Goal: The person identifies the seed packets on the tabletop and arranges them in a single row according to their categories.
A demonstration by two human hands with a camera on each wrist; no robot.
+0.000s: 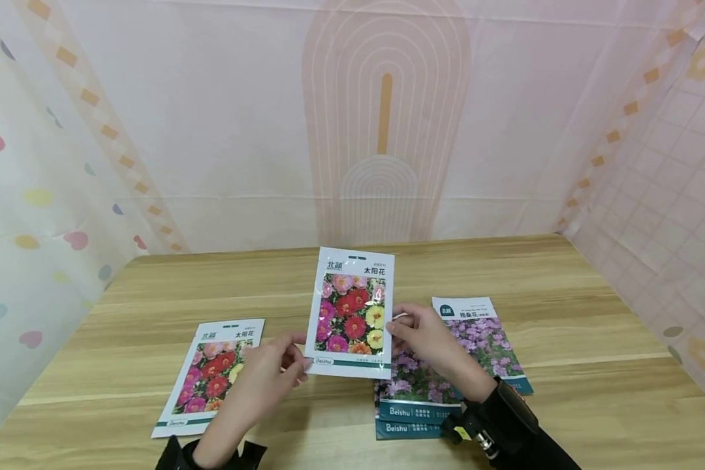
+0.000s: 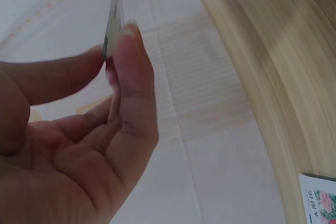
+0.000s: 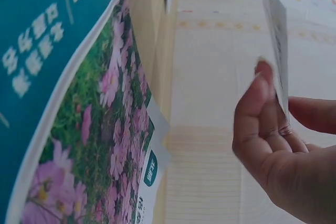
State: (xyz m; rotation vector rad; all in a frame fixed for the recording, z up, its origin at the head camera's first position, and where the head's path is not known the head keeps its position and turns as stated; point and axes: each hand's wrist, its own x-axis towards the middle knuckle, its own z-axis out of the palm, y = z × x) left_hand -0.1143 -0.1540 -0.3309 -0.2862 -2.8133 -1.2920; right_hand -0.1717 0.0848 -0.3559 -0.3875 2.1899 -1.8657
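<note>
A white seed packet (image 1: 352, 313) with red, pink and yellow flowers is held up above the table, its front towards the head camera. My left hand (image 1: 273, 369) pinches its lower left corner between thumb and fingers. At its right edge my right hand (image 1: 431, 343) pinches it the same way. Both wrist views show the packet edge-on, between the left thumb and fingers (image 2: 134, 77) and in the right hand (image 3: 283, 156). A matching packet (image 1: 196, 385) lies on the table at the left, partly covered by the left hand and forearm.
Several purple-flower seed packets (image 1: 493, 346) lie overlapping at the right, under the right hand and wrist. The wood-grain table (image 1: 587, 339) ends at a patterned cloth backdrop (image 1: 241, 130), with cloth on both sides too.
</note>
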